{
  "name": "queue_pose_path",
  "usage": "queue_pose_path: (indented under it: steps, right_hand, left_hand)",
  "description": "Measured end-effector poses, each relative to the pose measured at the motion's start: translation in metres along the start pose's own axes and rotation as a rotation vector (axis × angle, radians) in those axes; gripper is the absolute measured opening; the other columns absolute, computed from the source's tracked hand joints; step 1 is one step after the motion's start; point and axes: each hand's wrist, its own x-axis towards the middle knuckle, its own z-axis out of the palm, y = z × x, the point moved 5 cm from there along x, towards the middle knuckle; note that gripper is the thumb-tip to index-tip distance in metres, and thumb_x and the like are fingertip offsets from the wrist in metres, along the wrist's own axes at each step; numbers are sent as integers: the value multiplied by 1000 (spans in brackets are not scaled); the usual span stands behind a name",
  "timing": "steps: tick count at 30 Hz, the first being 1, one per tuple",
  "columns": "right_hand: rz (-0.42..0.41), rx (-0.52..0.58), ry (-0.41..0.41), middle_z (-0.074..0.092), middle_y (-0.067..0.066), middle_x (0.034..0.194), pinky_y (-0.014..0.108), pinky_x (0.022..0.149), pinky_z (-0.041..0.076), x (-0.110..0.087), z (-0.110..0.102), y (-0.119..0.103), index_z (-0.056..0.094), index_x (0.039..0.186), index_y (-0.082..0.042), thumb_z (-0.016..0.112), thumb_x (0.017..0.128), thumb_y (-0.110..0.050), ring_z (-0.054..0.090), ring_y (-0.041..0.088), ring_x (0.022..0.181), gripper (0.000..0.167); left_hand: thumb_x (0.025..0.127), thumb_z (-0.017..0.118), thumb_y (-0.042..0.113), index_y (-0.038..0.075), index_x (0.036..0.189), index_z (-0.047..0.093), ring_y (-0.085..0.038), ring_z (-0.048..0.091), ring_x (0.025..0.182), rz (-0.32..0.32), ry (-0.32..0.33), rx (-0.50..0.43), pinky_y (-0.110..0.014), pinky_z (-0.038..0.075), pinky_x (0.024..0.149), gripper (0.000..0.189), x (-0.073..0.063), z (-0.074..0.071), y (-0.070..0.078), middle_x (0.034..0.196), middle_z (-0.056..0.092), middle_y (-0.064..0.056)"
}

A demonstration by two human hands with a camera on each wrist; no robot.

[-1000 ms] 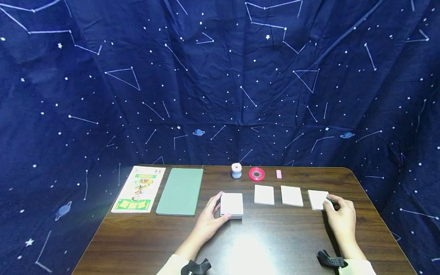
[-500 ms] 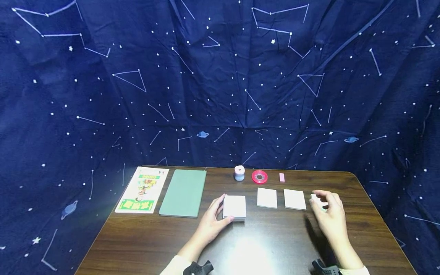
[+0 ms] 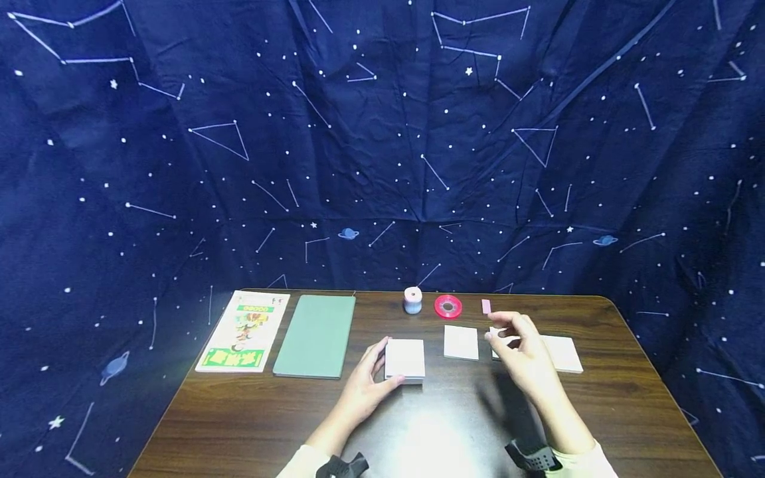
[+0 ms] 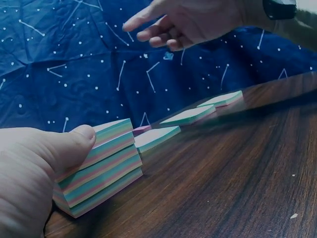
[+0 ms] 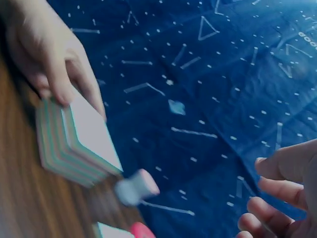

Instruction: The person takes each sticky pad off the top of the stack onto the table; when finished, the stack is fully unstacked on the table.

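Note:
My left hand (image 3: 361, 388) grips a stack of white-topped sticky note pads (image 3: 404, 358), thumb at the near side. Striped pastel edges of the stack (image 4: 106, 166) show in the left wrist view. My right hand (image 3: 528, 358) is in the air over the row of single pads to the right, with nothing in its loosely bent fingers. It partly covers the middle pad; the left pad (image 3: 461, 342) and the right pad (image 3: 563, 354) lie flat on either side. In the right wrist view the right hand's fingers (image 5: 277, 178) are spread apart.
Behind the pads stand a spool of thread (image 3: 412, 301), a red ring-shaped reel (image 3: 448, 306) and a small pink block (image 3: 486, 306). A green notebook (image 3: 315, 336) and a colourful booklet (image 3: 242, 332) lie on the left of the wooden table (image 3: 239, 425). A starry blue cloth (image 3: 382, 146) hangs behind.
My right hand has left the rightmost pad, risen and swung left over the middle one. The left hand has kept its hold on the stack.

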Motion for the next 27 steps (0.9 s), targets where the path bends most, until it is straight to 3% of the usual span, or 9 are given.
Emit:
queue_pose_path:
  steps: [8, 13, 17, 21, 27]
  right_hand:
    - [128, 170, -115, 67, 22, 122, 19, 82, 55, 0, 58, -4, 69, 139, -11, 77, 99, -9, 63, 16, 100, 41]
    - [215, 240, -86, 67, 16, 120, 20, 76, 54, -11, 86, 13, 65, 146, -18, 78, 99, -16, 61, 17, 98, 48]
    - [260, 380, -124, 61, 16, 125, 20, 67, 55, -21, 111, 32, 58, 154, -14, 77, 102, -19, 58, 11, 90, 55]
    - [226, 484, -198, 53, 13, 126, 18, 58, 51, -29, 130, 46, 49, 162, -10, 73, 104, -15, 55, 7, 82, 62]
    - [133, 561, -241, 46, 6, 110, 14, 54, 44, -30, 137, 51, 44, 164, -8, 73, 103, -7, 48, 3, 72, 68]
  left_hand:
    - [94, 87, 16, -3, 165, 38, -45, 44, 158, 26, 14, -8, -34, 40, 131, 89, 1, 1, 0, 169, 41, -24]
    - [94, 87, 18, -4, 166, 36, -44, 41, 160, 23, 0, -20, -35, 38, 132, 90, 1, 4, 1, 170, 41, -23]
    - [94, 87, 16, -2, 166, 38, -43, 42, 159, 11, 13, -18, -36, 39, 132, 89, -1, 2, 2, 169, 42, -22]
    - [94, 87, 18, 0, 166, 38, -41, 41, 160, -5, 15, -7, -34, 38, 133, 89, -3, -1, 2, 170, 41, -20]
    - [95, 86, 17, -1, 166, 38, -41, 41, 160, 11, 8, 0, -36, 38, 133, 88, -1, 0, 3, 171, 41, -20]
